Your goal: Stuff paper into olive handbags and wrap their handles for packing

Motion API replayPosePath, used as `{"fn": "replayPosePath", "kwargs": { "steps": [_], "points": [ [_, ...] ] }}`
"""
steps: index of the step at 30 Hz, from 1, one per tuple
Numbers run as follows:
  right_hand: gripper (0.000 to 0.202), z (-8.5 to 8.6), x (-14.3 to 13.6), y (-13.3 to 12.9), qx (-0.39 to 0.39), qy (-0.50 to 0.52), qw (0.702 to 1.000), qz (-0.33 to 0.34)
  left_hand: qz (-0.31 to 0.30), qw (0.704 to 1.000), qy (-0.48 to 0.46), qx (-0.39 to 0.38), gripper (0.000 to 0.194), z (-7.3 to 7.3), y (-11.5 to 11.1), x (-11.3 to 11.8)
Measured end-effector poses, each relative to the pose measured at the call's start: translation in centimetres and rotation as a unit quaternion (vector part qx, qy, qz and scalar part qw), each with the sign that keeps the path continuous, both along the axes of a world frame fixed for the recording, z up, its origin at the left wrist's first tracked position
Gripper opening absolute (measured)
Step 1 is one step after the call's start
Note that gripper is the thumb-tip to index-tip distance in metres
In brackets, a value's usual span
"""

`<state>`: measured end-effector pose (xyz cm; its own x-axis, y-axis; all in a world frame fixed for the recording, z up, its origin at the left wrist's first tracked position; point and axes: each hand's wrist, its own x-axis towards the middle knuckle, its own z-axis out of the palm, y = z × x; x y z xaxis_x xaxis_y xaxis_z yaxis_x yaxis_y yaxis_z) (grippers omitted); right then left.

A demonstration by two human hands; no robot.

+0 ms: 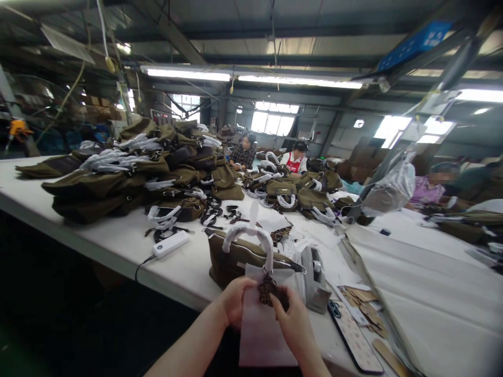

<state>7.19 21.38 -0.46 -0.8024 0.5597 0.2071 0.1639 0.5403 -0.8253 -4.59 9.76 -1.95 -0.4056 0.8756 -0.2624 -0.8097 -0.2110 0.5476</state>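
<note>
An olive-green handbag stands at the table edge in front of me, its handle wrapped in white padding. From the handle's near end hangs a brown leopard-print charm on a metal clasp. My right hand is closed on the charm's right side, thumb and fingers pinching it. Closed at the left edge of a thin white sheet is my left hand, its thumb near the charm. This sheet hangs down behind the charm, against the bag's front. The left fingertips are partly hidden behind it.
A grey tape dispenser and a patterned phone lie right of the bag, near brown card tags. A white power bank with a cable lies left. Olive bags are heaped behind. Several people sit farther back.
</note>
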Motion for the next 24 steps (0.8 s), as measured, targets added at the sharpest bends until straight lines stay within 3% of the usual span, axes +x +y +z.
{"fn": "replayPosePath", "kwargs": {
  "steps": [6,10,12,15,17,20,22,24],
  "points": [
    [0.035,-1.8,1.8,-1.2,0.102,-0.001,0.993,-0.055,0.066,0.997,0.050,0.000,0.034,0.5,0.8,0.0],
    [0.029,-4.1,2.6,-2.8,0.130,-0.008,0.991,-0.008,0.116,0.979,0.152,-0.069,0.044,1.2,1.3,0.2],
    [0.029,-4.4,2.8,-2.4,0.143,-0.009,0.990,-0.007,0.143,0.963,0.209,-0.096,0.049,1.3,1.6,0.3],
    [0.037,-3.5,2.6,0.4,0.152,0.039,0.981,-0.111,0.165,0.948,0.247,-0.113,0.051,1.1,1.8,0.3],
    [0.048,-2.6,2.1,2.6,0.099,0.065,0.982,-0.149,0.158,0.953,0.238,-0.105,0.052,0.9,1.7,0.2],
    [0.052,-2.2,1.2,4.0,-0.059,0.063,0.993,-0.081,0.145,0.962,0.211,-0.090,0.052,0.7,1.4,0.1],
    [0.045,-2.3,0.6,2.9,-0.108,0.086,0.990,-0.039,0.142,0.963,0.211,-0.095,0.050,0.5,1.4,0.3],
    [0.035,-2.3,0.1,0.8,-0.073,0.113,0.991,-0.019,0.143,0.956,0.234,-0.108,0.044,0.3,1.6,0.7]
  ]
}}
